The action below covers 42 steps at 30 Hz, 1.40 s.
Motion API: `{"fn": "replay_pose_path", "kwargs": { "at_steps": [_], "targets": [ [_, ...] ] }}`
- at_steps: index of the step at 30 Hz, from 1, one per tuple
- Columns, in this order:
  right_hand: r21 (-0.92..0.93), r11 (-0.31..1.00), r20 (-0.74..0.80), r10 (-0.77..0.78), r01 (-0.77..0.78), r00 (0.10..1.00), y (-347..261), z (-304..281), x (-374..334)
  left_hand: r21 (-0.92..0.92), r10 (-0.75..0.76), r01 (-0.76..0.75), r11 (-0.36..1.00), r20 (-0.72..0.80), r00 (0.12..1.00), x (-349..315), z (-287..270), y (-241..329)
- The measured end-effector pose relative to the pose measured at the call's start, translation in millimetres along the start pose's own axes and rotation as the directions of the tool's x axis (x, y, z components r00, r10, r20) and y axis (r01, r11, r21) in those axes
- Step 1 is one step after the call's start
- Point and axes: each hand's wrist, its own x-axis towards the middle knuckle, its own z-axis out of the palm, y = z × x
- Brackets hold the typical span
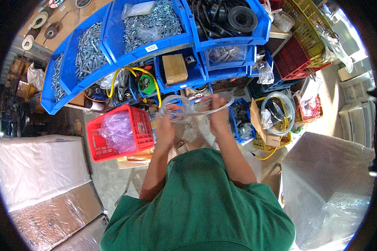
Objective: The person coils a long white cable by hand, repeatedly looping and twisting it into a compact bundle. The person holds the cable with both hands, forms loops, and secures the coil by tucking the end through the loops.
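Observation:
A length of clear plastic tubing (197, 112) is stretched in loops between my two hands, blurred by motion. My left hand (165, 119) grips the looped end on the left, fingers partly hidden behind the coils. On the other side my right hand (217, 113) is closed around the tubing, with one loop bulging out past its fingers. Both hands are held up in front of the shelving, below a blue bin with a brown cardboard box (174, 68). A red crate (113, 154) with a purple-tinted plastic bag (118, 133) stands left of my left hand.
Blue bins hold bolts (89, 52), small metal fasteners (153, 25) and black rings (242, 20). A coil of clear hose (277, 112) rests in a carton at right. Plastic-wrapped boxes (40, 171) flank me at left, a bubble-wrapped stack (329, 192) at right.

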Motion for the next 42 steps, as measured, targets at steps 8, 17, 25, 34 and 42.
{"fn": "replay_pose_path", "kwargs": {
  "at_steps": [8, 17, 25, 34, 42],
  "targets": [
    [-0.798, 0.517, -0.064, -0.585, 0.31, 0.809, -74, -130, 17, 0.314, -0.031, 0.094, 0.945, -0.2, 0.979, 17, -77, 7],
    [-0.98, 0.106, 0.08, -0.552, 0.166, 0.83, -134, -234, -4, -0.092, -0.205, 0.203, 0.975, -0.011, 0.979, 6, -109, 37],
    [-0.966, 0.13, 0.171, -0.322, 0.222, 0.931, -47, -287, -12, -0.712, -0.089, 0.044, 0.701, -0.026, 0.996, 15, -67, 43],
    [-0.953, -0.103, 0.215, 0.435, 0.286, 0.874, -6, -172, -42, -0.54, -0.187, 0.133, 0.831, -0.046, 0.981, 5, -44, 45],
    [-0.123, 0.988, 0.51, 0.139, -0.088, 0.849, -50, 1, -20, -0.364, -0.066, 0.083, 0.928, 0.057, 0.996, -7, -9, 40]
  ]
}}
